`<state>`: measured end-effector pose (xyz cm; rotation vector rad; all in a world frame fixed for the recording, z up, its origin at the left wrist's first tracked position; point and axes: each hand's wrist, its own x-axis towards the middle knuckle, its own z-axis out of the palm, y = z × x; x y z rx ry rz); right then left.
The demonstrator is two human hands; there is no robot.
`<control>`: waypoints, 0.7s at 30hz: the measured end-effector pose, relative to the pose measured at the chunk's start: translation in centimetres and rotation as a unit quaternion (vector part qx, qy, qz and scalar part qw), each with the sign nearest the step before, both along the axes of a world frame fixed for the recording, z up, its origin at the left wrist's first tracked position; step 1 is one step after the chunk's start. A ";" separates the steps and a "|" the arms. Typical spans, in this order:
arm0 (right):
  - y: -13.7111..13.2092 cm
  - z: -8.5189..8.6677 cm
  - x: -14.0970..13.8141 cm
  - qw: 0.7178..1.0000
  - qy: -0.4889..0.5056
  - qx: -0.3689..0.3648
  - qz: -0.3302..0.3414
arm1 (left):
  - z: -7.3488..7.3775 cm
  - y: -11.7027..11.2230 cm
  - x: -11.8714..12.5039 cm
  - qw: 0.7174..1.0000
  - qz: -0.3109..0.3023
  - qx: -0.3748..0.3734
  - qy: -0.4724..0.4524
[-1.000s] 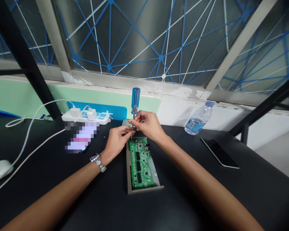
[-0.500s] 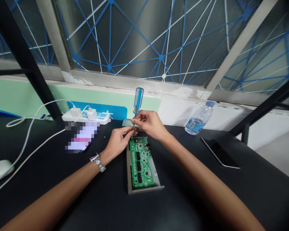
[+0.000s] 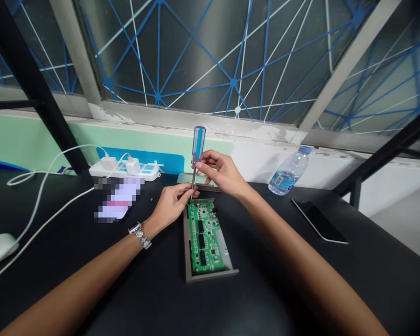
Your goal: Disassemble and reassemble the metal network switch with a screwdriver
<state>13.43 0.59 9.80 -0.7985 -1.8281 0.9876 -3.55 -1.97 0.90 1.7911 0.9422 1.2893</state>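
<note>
A screwdriver (image 3: 198, 144) with a clear and blue handle stands nearly upright, its tip down at the far left corner of a green circuit board (image 3: 208, 242). The board lies in a grey metal tray-like housing (image 3: 187, 252) on the black table. My left hand (image 3: 170, 205), wearing a silver watch, pinches the lower shaft close to the board. Higher up, my right hand (image 3: 224, 175) has its thumb and fingers at the base of the handle. The tip's exact contact point is too small to make out.
Behind the board lies a flat metal piece (image 3: 210, 187). To the left are a phone (image 3: 121, 200), a white power strip (image 3: 150, 173) with cables and a white mouse (image 3: 2, 247). A water bottle (image 3: 289, 172) and a dark-screened phone (image 3: 318, 220) are at right.
My right hand has moved slightly up along the screwdriver, from the shaft to the base of the handle, with its fingers spread a little more. My left hand stays at the lower shaft.
</note>
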 end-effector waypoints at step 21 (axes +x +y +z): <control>-0.6 -0.5 -1.2 0.982 -0.019 0.117 -0.148 | -0.1 -0.1 0.0 1.000 0.012 -0.002 0.010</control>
